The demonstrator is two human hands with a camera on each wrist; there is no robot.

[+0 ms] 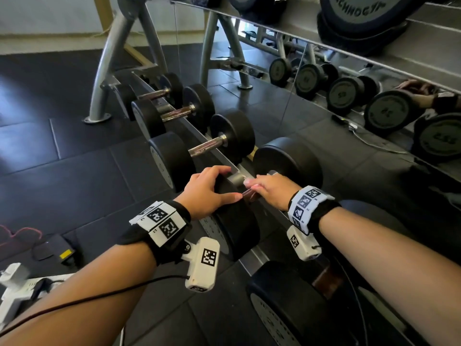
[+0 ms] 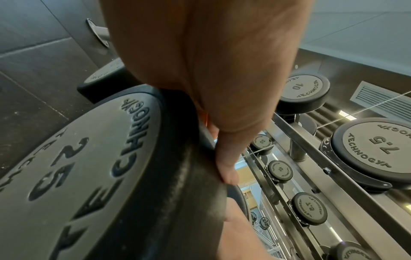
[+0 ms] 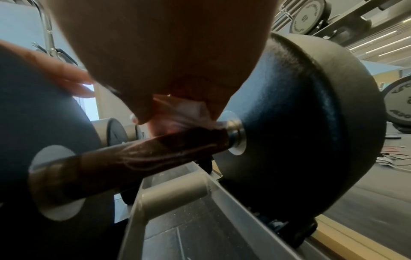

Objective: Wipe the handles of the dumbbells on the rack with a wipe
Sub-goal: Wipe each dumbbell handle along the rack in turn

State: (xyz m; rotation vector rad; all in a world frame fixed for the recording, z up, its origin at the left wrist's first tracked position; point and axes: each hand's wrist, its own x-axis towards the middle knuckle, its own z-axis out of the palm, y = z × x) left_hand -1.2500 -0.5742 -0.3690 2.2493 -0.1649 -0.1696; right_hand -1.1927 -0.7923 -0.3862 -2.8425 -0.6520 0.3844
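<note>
The dumbbells (image 1: 197, 151) lie side by side in a row on a grey metal rack (image 1: 192, 131). Each one has two fat black round ends and a shiny bar in the middle. The bars look brown and a bit rusty. One dumbbell (image 3: 289, 123) has "25" on its front end. Its handle (image 3: 155, 151) lies flat across the rack rail. A small white wipe (image 3: 189, 112) is bunched up on top of this handle, close to the far black end.
</note>
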